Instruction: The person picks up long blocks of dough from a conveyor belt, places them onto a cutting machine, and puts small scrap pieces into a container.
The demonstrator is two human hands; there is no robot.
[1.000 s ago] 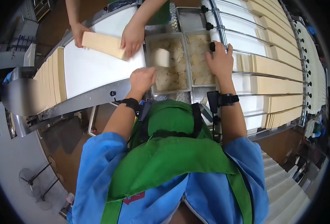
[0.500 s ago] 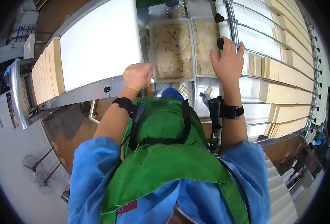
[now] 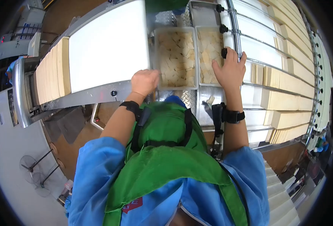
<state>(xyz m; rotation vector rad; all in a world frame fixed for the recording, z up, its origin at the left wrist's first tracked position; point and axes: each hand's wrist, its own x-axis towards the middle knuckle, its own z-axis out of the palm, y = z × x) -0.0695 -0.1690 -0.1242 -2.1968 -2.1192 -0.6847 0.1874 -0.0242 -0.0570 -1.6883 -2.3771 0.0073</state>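
My left hand [image 3: 145,81] is at the near right corner of a white conveyor belt [image 3: 110,45]. Its fingers are curled closed, and whatever they may hold is hidden. Just right of it stands a pale bin [image 3: 195,56] filled with flat, cream-coloured pieces [image 3: 176,62]. My right hand [image 3: 229,71] has its fingers spread, with the fingertips at a metal bar [image 3: 234,28] along the edge of a second white belt [image 3: 252,94]. A second bin of similar pieces [image 3: 208,52] lies beside that hand.
Stacks of pale slabs [image 3: 289,77] lie in lanes between metal rods on the right belt. Another row of slabs [image 3: 53,73] stands at the left belt's far end. Black knobs [image 3: 223,28] stick out from the bar. A small pale scrap [image 3: 210,100] sits on metal near me.
The whole view has shifted slightly, with the bins and belts lower in the picture. Both hands keep nearly the same places beside the belts.
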